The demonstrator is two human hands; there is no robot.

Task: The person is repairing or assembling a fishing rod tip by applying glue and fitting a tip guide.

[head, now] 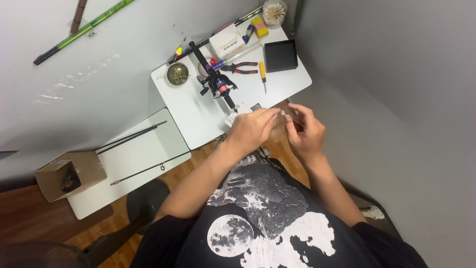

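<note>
Hands meet just past the counter point(198, 111) edge: left hand point(250, 130) and right hand point(306, 134) pinch a small part point(283, 113). Fishing reel point(218, 83), pliers point(241, 67), screwdriver point(263, 74) and black tray point(280, 55) crowd behind; wall close right.

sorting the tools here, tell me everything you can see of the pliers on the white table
The pliers lie flat on the small white table, behind the fishing reel. They have red and black grips, which look rubbery, and dark metal jaws that point left toward the reel and look closed. A yellow-handled screwdriver lies just right of the handles, and a black square tray sits beyond that. Neither hand touches them.
</note>
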